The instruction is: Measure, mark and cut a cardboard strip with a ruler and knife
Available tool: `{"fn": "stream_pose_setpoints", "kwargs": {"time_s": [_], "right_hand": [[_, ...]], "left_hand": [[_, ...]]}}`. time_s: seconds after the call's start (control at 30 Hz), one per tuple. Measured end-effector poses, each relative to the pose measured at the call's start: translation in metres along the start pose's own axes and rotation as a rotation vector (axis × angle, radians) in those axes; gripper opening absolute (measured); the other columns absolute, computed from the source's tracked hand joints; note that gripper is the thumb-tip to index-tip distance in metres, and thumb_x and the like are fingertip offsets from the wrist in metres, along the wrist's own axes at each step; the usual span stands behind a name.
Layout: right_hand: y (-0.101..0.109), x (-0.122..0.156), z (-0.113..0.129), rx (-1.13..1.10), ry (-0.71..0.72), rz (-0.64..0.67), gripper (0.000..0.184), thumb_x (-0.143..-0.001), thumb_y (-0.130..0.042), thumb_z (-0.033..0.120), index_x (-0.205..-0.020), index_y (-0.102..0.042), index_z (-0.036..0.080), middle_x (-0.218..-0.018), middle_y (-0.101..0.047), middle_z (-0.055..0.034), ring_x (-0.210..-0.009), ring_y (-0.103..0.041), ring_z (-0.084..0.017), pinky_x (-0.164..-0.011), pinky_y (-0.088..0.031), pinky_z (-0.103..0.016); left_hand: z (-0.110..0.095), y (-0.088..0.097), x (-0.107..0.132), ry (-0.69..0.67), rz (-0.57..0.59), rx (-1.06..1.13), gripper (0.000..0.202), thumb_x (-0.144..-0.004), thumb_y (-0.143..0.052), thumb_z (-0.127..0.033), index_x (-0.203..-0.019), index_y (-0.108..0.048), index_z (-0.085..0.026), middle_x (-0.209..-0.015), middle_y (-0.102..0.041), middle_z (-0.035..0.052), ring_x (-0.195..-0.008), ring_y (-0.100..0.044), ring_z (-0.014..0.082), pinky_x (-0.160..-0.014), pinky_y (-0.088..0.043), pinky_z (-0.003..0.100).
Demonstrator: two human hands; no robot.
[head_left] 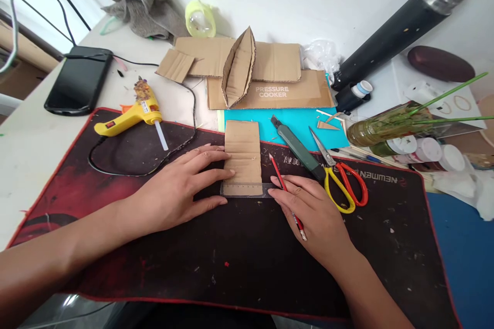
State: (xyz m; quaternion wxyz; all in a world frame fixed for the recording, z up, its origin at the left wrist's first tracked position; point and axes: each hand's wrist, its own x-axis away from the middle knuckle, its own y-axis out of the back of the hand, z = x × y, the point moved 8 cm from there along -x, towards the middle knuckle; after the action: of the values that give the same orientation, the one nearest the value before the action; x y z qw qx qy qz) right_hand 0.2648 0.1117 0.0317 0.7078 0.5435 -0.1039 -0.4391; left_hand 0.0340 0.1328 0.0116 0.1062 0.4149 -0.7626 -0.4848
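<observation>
A small rectangular cardboard piece (243, 157) lies on a dark red-edged desk mat (231, 257). A clear ruler (247, 190) lies across its near edge. My left hand (181, 190) rests flat on the mat with fingers stretched out, the fingertips touching the cardboard's left side. My right hand (312, 216) holds a red pencil (277, 169) that runs through its fingers, tip pointing away from me. Its fingertips press on the ruler's right end.
On the mat lie a yellow glue gun (127, 118), a green utility knife (297, 149) and scissors (339, 180). Behind are a cardboard boat shape (239, 69), flat cardboard sheets (285, 90), a teal sheet (285, 123), a phone (79, 79), a black flask (405, 25) and a bottle (386, 128).
</observation>
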Motion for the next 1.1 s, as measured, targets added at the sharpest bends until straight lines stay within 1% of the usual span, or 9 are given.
{"fn": "stream_pose_setpoints", "kwargs": {"time_s": [0.1,0.27,0.37,0.5,0.67,0.8,0.9,1.1], "right_hand": [[0.0005,-0.0015,-0.0004,-0.009,-0.010,-0.004,0.029,-0.106,-0.066,0.004,-0.126,-0.075,0.023,-0.132,-0.085,-0.0086,-0.119,-0.079,-0.029,-0.098,-0.068,-0.050],[0.0010,-0.0021,-0.0006,-0.005,-0.006,0.006,0.030,-0.106,-0.065,0.004,-0.126,-0.074,0.024,-0.132,-0.085,-0.0089,-0.119,-0.080,-0.029,-0.096,-0.068,-0.050],[0.0005,-0.0012,-0.0017,-0.011,-0.013,0.014,0.034,-0.106,-0.064,0.004,-0.128,-0.075,0.026,-0.131,-0.085,-0.0084,-0.120,-0.080,-0.029,-0.097,-0.068,-0.050],[0.0006,-0.0001,-0.0022,-0.014,-0.010,0.000,0.032,-0.106,-0.065,0.004,-0.127,-0.075,0.025,-0.131,-0.086,-0.0083,-0.121,-0.080,-0.029,-0.097,-0.068,-0.050],[-0.0001,-0.0005,-0.0022,-0.024,-0.014,-0.004,0.031,-0.106,-0.066,0.003,-0.127,-0.074,0.023,-0.131,-0.085,-0.0090,-0.121,-0.079,-0.029,-0.098,-0.068,-0.049],[0.0008,-0.0007,-0.0025,-0.027,-0.020,0.002,0.031,-0.105,-0.066,0.003,-0.126,-0.074,0.025,-0.131,-0.085,-0.0086,-0.120,-0.080,-0.029,-0.097,-0.068,-0.049],[0.0023,-0.0010,-0.0025,-0.024,-0.017,-0.005,0.031,-0.106,-0.066,0.004,-0.126,-0.074,0.025,-0.131,-0.086,-0.0082,-0.119,-0.080,-0.029,-0.098,-0.068,-0.049],[0.0011,-0.0011,-0.0034,-0.028,-0.020,-0.003,0.030,-0.107,-0.064,0.004,-0.125,-0.074,0.026,-0.131,-0.086,-0.0071,-0.118,-0.080,-0.028,-0.097,-0.068,-0.049]], "left_hand": [[-0.0009,-0.0010,-0.0003,-0.002,0.003,-0.011,0.041,-0.107,-0.072,-0.039,-0.145,-0.066,-0.024,-0.156,-0.065,0.0146,-0.151,-0.060,0.0317,-0.132,-0.048,0.057],[-0.0021,0.0013,-0.0005,-0.011,-0.014,0.007,0.025,-0.106,-0.072,-0.036,-0.126,-0.067,-0.023,-0.155,-0.066,0.0143,-0.153,-0.060,0.0311,-0.133,-0.048,0.058],[-0.0022,0.0018,-0.0006,-0.010,-0.005,0.022,0.019,-0.105,-0.073,-0.034,-0.121,-0.069,-0.024,-0.157,-0.065,0.0136,-0.151,-0.061,0.0306,-0.134,-0.046,0.058],[-0.0018,0.0031,-0.0006,0.000,-0.006,0.039,0.019,-0.104,-0.074,-0.033,-0.121,-0.070,-0.024,-0.156,-0.067,0.0131,-0.151,-0.062,0.0310,-0.135,-0.045,0.058],[-0.0028,0.0029,-0.0003,-0.013,0.004,0.028,0.017,-0.106,-0.073,-0.032,-0.119,-0.070,-0.023,-0.157,-0.066,0.0150,-0.154,-0.060,0.0319,-0.134,-0.045,0.060],[-0.0019,0.0027,-0.0003,-0.003,0.005,0.038,0.017,-0.104,-0.075,-0.030,-0.119,-0.071,-0.024,-0.157,-0.067,0.0137,-0.153,-0.060,0.0323,-0.134,-0.045,0.060],[-0.0015,0.0032,-0.0006,0.004,0.005,0.052,0.018,-0.102,-0.076,-0.030,-0.119,-0.072,-0.024,-0.158,-0.067,0.0131,-0.154,-0.060,0.0323,-0.135,-0.044,0.059],[-0.0017,0.0041,-0.0006,0.000,0.002,0.050,0.018,-0.105,-0.074,-0.034,-0.118,-0.070,-0.023,-0.158,-0.067,0.0141,-0.154,-0.060,0.0316,-0.135,-0.044,0.059]]}}
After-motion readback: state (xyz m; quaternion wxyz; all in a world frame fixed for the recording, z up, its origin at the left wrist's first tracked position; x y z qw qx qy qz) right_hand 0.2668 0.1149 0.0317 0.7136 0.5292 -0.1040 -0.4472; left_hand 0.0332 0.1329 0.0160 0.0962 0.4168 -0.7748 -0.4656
